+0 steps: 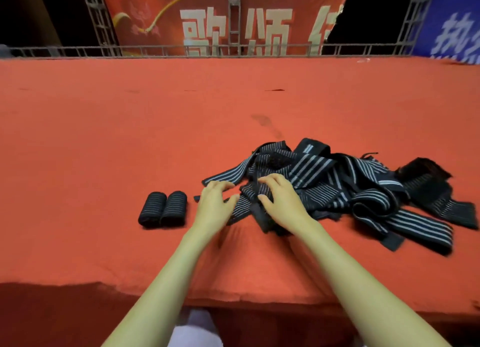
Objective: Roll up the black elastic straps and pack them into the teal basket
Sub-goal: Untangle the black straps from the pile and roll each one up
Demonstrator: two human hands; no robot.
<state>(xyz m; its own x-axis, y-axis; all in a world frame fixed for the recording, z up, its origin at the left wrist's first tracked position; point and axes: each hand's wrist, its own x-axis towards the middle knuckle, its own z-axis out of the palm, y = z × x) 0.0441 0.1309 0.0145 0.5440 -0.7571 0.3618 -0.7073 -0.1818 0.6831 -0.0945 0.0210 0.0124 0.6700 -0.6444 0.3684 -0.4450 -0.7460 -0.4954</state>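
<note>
An event stage: red carpeted platform [130, 138], metal truss [233, 16], printed banners [207, 21].

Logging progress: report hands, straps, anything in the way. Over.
Left hand rests on loose straps, right hand grips them. Two rolled straps lie apart, left of pile. Teal basket not in view; nothing blocking.
</note>
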